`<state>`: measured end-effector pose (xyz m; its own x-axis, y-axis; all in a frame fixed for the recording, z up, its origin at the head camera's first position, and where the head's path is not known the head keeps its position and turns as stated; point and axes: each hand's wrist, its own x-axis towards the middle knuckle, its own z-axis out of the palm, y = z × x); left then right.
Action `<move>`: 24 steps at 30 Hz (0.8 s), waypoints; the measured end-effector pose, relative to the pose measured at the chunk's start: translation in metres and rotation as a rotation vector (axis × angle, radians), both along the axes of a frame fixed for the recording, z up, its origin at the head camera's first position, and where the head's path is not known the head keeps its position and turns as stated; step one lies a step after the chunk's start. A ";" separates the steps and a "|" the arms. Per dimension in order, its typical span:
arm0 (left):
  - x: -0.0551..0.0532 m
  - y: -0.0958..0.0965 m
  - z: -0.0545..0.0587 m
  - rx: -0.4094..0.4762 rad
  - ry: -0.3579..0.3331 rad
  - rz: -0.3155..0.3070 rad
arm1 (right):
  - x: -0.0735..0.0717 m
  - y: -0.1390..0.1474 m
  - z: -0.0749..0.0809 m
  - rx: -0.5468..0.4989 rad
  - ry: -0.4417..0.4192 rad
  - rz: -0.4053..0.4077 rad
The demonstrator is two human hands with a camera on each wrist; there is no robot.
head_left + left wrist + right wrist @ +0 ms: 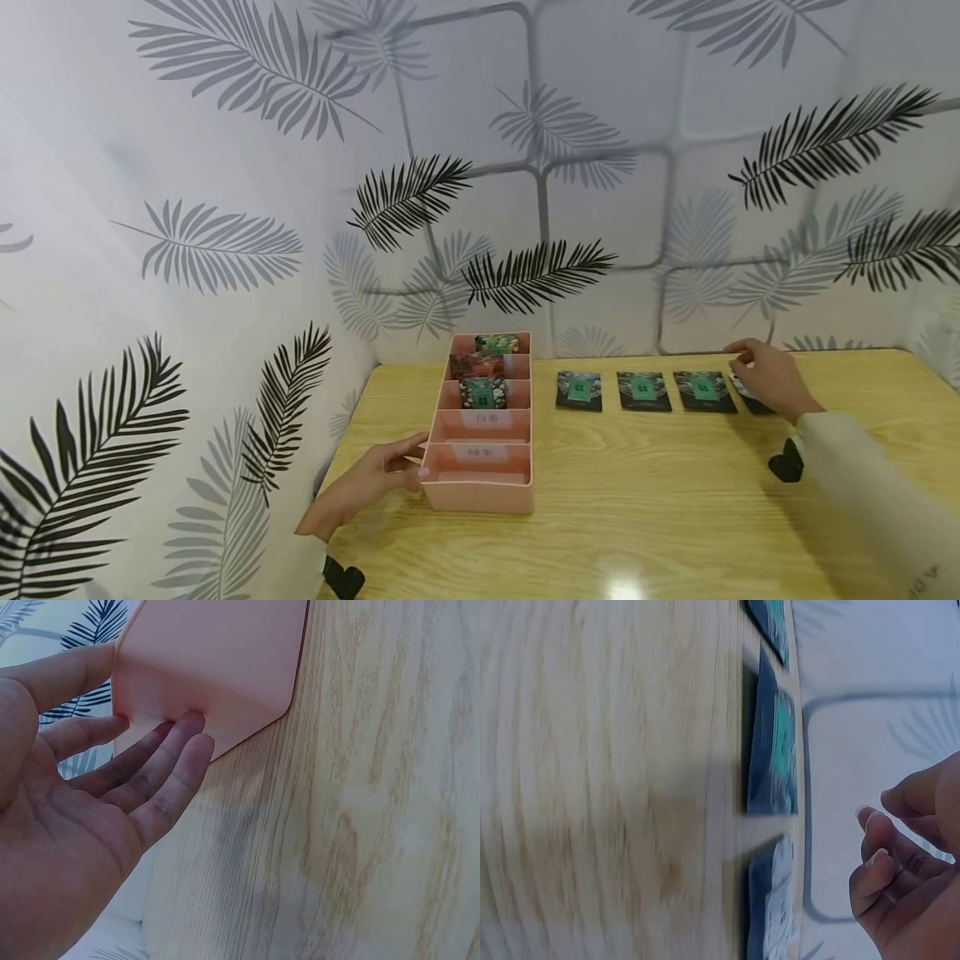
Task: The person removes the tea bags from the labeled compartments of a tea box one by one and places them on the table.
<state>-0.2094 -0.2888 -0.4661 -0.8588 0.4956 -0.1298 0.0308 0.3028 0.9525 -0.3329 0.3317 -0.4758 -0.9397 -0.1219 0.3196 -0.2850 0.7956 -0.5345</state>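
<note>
A pink divided box (480, 497) stands on the table, with sachets in its back compartments. My left hand (378, 475) touches the box's left side near the front corner. In the left wrist view, the fingers (176, 780) lie against the pink wall (217, 667). My right hand (772, 379) is over the rightmost packet (753, 403), which it partly hides in the head view. In the right wrist view, the fingers of the right hand (915, 870) are loosely bent with nothing between them, apart from the white-labelled packet (776, 904).
Dark packets with green labels lie in a row near the wall: one nearest the box (579, 392), a middle one (643, 392) and another (705, 392). The wooden table (637, 500) meets a leaf-patterned wall (600, 208) at the back and left.
</note>
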 end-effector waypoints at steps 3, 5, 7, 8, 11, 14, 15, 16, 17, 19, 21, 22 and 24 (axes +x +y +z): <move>0.000 -0.001 0.000 0.007 0.003 -0.008 | 0.002 -0.016 0.006 -0.008 0.005 0.035; 0.000 -0.001 0.000 0.014 0.006 -0.018 | 0.004 -0.027 0.010 -0.015 -0.004 0.056; 0.000 -0.002 -0.001 0.021 0.009 -0.027 | 0.005 -0.037 0.014 -0.024 -0.013 0.077; 0.000 -0.002 -0.001 0.023 0.009 -0.029 | 0.005 -0.042 0.015 -0.026 -0.015 0.085; 0.000 -0.002 -0.001 0.031 0.001 -0.024 | 0.004 -0.058 0.018 -0.027 -0.018 0.107; 0.000 -0.001 -0.001 0.037 -0.021 -0.014 | 0.003 -0.073 0.021 -0.027 -0.012 0.132; 0.000 -0.002 -0.002 0.037 -0.027 -0.009 | 0.002 -0.078 0.022 -0.028 -0.008 0.141; 0.000 -0.002 -0.002 0.036 -0.030 -0.007 | 0.002 -0.083 0.023 -0.032 -0.007 0.150; 0.000 -0.002 -0.002 0.034 -0.031 -0.005 | 0.002 -0.087 0.024 -0.032 -0.002 0.157; 0.000 -0.002 -0.002 0.035 -0.030 -0.002 | 0.001 -0.096 0.025 -0.034 0.001 0.173; 0.000 -0.002 -0.002 0.029 -0.022 -0.001 | 0.000 -0.105 0.026 -0.039 -0.004 0.184; 0.000 -0.002 -0.002 0.028 -0.020 -0.003 | 0.000 -0.109 0.026 -0.043 -0.012 0.188; 0.000 -0.002 -0.002 0.026 -0.015 -0.005 | 0.000 -0.118 0.027 -0.053 -0.027 0.201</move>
<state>-0.2094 -0.2903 -0.4676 -0.8542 0.5037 -0.1294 0.0183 0.2778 0.9605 -0.3331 0.2139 -0.4491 -0.9064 -0.2912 0.3059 -0.4202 0.6948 -0.5837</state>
